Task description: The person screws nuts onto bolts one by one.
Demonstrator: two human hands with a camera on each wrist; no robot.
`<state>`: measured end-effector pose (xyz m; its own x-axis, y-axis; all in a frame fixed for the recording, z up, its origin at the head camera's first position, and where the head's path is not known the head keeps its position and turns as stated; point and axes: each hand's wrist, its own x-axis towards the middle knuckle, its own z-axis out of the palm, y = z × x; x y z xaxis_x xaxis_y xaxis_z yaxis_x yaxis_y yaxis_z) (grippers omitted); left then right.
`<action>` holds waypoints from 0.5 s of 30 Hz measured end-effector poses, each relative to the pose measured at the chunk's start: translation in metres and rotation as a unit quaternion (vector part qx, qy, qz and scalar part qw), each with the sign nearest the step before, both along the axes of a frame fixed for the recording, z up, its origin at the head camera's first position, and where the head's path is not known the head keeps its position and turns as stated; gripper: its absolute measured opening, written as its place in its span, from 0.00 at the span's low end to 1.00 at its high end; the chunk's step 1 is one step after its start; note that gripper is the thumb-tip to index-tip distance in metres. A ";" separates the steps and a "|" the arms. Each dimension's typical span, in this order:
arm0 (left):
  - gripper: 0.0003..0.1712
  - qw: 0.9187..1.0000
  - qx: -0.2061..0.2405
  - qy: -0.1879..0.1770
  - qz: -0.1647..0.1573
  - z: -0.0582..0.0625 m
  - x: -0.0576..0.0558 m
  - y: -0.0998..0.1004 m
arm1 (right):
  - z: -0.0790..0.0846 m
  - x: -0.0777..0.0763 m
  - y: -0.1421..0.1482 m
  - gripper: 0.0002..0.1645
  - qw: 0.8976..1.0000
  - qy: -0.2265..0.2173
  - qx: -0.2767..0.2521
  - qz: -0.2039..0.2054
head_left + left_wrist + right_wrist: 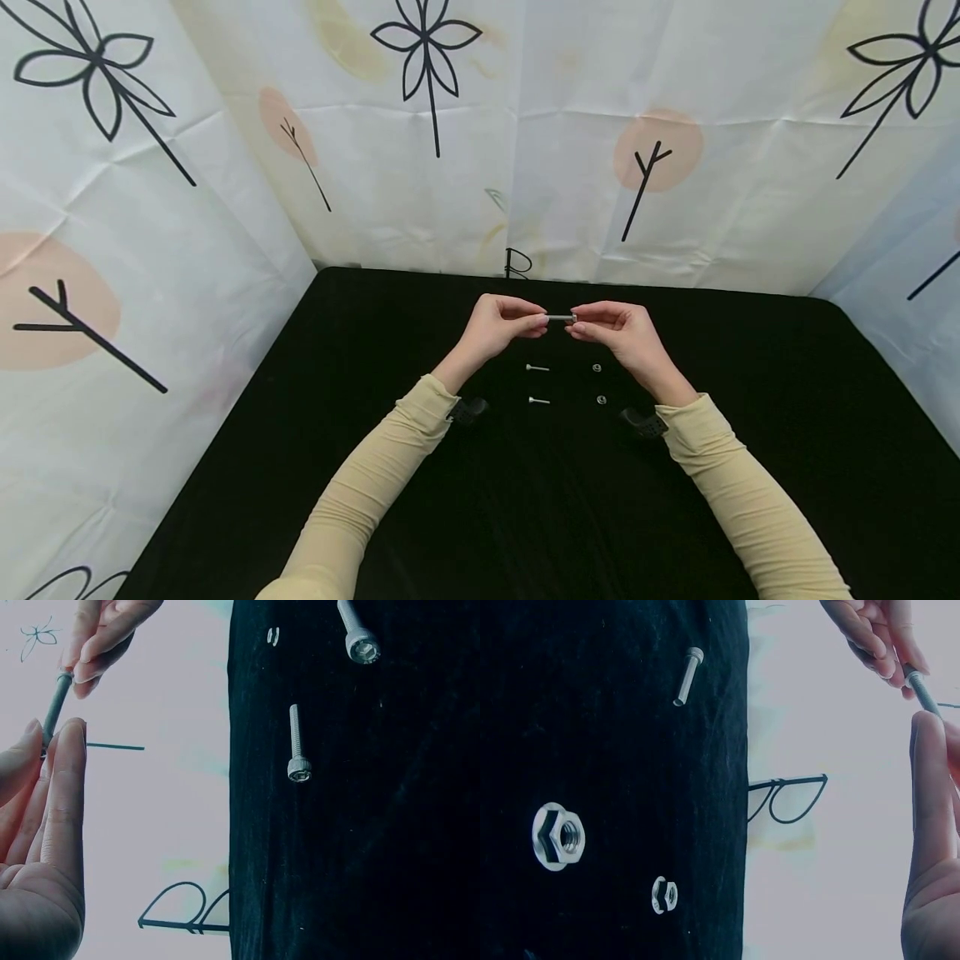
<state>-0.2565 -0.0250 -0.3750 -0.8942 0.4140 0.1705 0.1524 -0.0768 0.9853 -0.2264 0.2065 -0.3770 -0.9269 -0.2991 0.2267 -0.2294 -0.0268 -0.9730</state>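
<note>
Above the black table, both hands meet on one metal bolt [560,317], held roughly level. My left hand [497,327] pinches its left end between thumb and fingers, which cover most of that end. At the other end, my right hand [621,333] pinches a wider, collar-like piece [574,318], which looks like a nut; fingers partly hide it. Below the hands lie two socket-head bolts [295,742], heads to the left in the head view. To their right are two flange nuts [570,838], one nearer than the other.
A black cloth covers the table [525,517]. Behind it and at both sides hangs a pale curtain [555,183] with flower and tree drawings. Dark wrist devices [643,422] sit at both cuffs.
</note>
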 end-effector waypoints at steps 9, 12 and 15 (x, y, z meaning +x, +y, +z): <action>0.11 1.000 0.002 0.003 -0.004 0.001 0.002 -0.001 | 0.003 0.000 -0.003 0.21 0.997 0.006 0.068 -0.019; 0.11 1.000 0.007 0.000 -0.007 0.001 0.003 -0.001 | 0.004 0.001 -0.004 0.24 0.996 -0.013 0.085 -0.014; 0.11 1.000 0.010 -0.004 -0.009 0.001 0.004 -0.002 | 0.005 0.002 -0.003 0.26 0.997 -0.025 0.079 0.009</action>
